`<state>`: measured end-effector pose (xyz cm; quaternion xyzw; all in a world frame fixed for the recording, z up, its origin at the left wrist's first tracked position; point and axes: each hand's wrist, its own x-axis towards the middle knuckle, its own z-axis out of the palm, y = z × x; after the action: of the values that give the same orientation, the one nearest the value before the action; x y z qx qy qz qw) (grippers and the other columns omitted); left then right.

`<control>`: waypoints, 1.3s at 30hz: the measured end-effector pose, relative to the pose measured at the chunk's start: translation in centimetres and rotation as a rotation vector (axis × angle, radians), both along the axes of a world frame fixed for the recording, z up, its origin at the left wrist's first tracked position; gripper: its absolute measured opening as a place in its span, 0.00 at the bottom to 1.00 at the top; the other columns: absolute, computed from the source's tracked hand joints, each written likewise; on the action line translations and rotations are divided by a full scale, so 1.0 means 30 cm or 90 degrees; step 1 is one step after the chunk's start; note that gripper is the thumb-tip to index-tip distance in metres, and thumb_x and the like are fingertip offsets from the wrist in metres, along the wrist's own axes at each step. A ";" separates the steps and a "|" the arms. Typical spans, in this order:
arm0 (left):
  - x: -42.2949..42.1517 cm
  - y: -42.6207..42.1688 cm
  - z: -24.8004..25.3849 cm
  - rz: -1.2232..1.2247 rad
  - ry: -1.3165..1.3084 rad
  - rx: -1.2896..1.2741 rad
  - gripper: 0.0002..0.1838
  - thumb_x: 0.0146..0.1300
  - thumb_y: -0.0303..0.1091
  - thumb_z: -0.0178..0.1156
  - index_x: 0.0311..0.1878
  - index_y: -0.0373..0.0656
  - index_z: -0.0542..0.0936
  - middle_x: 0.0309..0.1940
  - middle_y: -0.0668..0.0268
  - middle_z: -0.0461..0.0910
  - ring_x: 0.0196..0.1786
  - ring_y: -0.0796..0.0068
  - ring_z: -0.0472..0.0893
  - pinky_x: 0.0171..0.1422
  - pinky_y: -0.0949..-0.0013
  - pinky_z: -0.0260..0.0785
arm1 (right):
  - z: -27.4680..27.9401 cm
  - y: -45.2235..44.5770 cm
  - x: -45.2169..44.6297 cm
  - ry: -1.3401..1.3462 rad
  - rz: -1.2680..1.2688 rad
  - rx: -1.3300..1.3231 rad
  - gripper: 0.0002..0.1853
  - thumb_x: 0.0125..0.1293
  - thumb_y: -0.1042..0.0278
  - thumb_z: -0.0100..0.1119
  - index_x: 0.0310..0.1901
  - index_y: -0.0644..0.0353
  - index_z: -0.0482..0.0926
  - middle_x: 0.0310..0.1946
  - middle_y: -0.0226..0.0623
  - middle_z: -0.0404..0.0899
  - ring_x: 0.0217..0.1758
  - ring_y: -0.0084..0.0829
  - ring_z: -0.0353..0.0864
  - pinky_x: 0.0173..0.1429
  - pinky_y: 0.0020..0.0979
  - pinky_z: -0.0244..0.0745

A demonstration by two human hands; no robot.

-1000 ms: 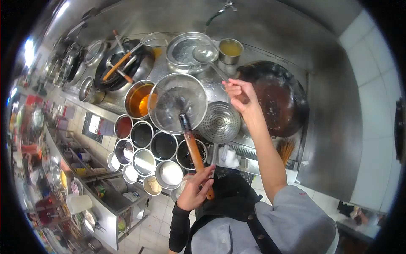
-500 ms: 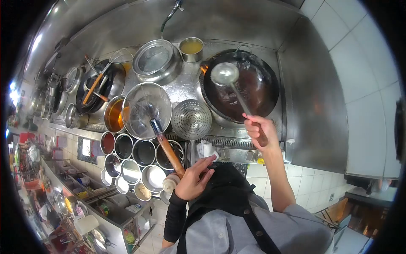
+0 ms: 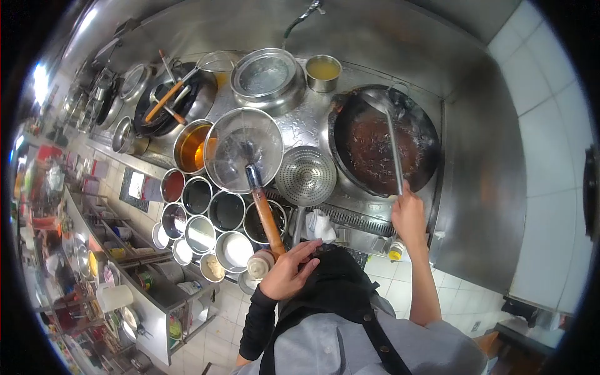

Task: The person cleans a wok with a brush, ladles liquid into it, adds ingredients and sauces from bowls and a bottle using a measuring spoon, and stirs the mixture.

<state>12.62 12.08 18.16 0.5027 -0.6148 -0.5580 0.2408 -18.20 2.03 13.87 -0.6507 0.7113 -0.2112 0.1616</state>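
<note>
My right hand (image 3: 409, 215) is closed around the handle of a long metal ladle (image 3: 395, 147). The ladle reaches over a black wok (image 3: 430, 128), and its bowl is tilted near the far rim. Dark reddish-brown liquid (image 3: 378, 150) with bubbles fills the wok's middle. Held low in front of the black apron (image 3: 328, 269), my left hand (image 3: 290, 272) has its fingers stretched out and nothing in it. Close beside it is the wooden handle of a large mesh strainer (image 3: 244, 150), whose basket rests over the metal pots.
A perforated skimmer (image 3: 305, 176) lies left of the wok, near a white cloth (image 3: 320, 225). Behind are a lidded pot (image 3: 269, 78) and a pot of yellowish liquid (image 3: 324, 73). Several seasoning tins (image 3: 227, 210) crowd the front left. A steel wall (image 3: 481, 162) borders the right.
My right hand has turned the ladle and carried its bowl from above the wok's left side to the far rim. The camera view has shifted. My left hand stays by the strainer handle.
</note>
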 end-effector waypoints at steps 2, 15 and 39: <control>0.032 0.002 0.017 0.023 -0.017 0.000 0.22 0.73 0.30 0.59 0.69 0.41 0.74 0.56 0.56 0.81 0.52 0.62 0.85 0.57 0.63 0.75 | -0.035 -0.120 0.087 -0.049 0.087 -0.097 0.25 0.60 0.79 0.56 0.61 0.75 0.73 0.34 0.64 0.80 0.39 0.61 0.83 0.44 0.51 0.77; 0.295 0.165 -0.060 0.246 -0.002 0.045 0.24 0.72 0.25 0.58 0.70 0.39 0.72 0.62 0.54 0.77 0.63 0.61 0.80 0.64 0.61 0.78 | -0.221 -1.079 0.864 -0.434 0.022 0.208 0.08 0.56 0.78 0.57 0.22 0.71 0.78 0.15 0.47 0.77 0.15 0.37 0.79 0.19 0.41 0.73; 0.049 0.019 -0.002 0.007 -0.051 -0.061 0.21 0.71 0.30 0.61 0.66 0.39 0.76 0.53 0.53 0.83 0.49 0.63 0.85 0.52 0.67 0.77 | 0.060 -0.285 0.241 -1.446 -0.112 0.474 0.08 0.70 0.75 0.58 0.43 0.72 0.73 0.25 0.31 0.72 0.19 0.16 0.67 0.19 0.16 0.62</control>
<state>14.09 12.65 18.10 0.5157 -0.6474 -0.5060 0.2426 -10.97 -6.52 15.66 0.0450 0.2217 -0.4562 0.8607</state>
